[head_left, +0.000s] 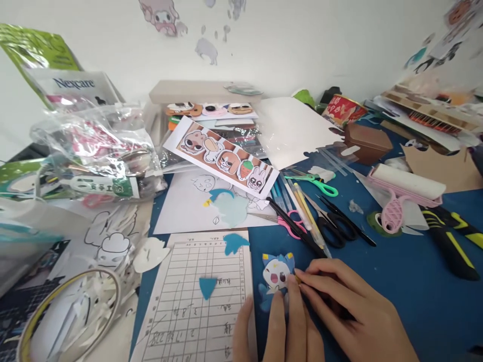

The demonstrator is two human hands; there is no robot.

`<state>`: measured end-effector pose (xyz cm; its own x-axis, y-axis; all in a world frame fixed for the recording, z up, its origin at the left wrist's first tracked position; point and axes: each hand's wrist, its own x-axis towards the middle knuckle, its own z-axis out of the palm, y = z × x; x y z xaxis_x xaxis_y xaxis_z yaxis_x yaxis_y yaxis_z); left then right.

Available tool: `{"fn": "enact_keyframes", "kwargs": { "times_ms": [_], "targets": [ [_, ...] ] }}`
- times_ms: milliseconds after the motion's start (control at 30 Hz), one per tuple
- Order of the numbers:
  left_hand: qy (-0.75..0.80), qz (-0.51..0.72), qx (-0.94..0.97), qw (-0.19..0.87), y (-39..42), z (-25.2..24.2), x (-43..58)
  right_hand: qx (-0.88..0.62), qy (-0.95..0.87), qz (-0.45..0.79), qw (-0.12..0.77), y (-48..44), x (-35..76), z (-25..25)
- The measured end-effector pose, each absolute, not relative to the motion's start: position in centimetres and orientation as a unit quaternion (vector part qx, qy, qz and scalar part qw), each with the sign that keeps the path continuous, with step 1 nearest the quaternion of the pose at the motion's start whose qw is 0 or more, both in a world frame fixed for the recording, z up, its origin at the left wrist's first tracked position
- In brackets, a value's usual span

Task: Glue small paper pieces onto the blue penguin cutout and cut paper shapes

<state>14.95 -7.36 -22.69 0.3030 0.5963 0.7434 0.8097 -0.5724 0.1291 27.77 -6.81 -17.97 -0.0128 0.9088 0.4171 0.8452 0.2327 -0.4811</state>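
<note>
A blue and white cartoon-animal cutout (277,275) with yellow-tipped ears lies on the blue tabletop. Fingers of my left hand (283,327) rest stretched out on its lower right side, the thumb apart over the edge of the sheet. My right hand (354,311) is beside it, fingertips pinched together around a tiny yellow piece (298,278) at the cutout's right edge. Much of that piece is hidden. On the handwritten grid sheet (177,291) to the left lie a blue triangular piece (207,287) and a jagged blue piece (236,244).
Behind the cutout are black-handled scissors (337,227), green-handled scissors (320,185), pens (305,211) and a drawing sheet (177,211). A pink lint roller (405,188) and black-yellow pliers (449,246) lie right. Plastic bags (101,146) and a tape ring (113,306) are left.
</note>
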Motion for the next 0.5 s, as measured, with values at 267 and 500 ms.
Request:
{"fn": "enact_keyframes", "kwargs": {
  "times_ms": [267, 500],
  "targets": [
    [-0.444, -0.411, -0.781, 0.154, -7.24, -22.74, 15.57, -0.596, -0.728, 0.012, 0.339, -7.0, 27.41, -18.09],
    [-0.429, -0.399, -0.794, 0.164, -7.56, -22.87, 15.58, -0.597, -0.731, 0.03, 0.328, -7.52, 27.96, -18.04]
  ]
}}
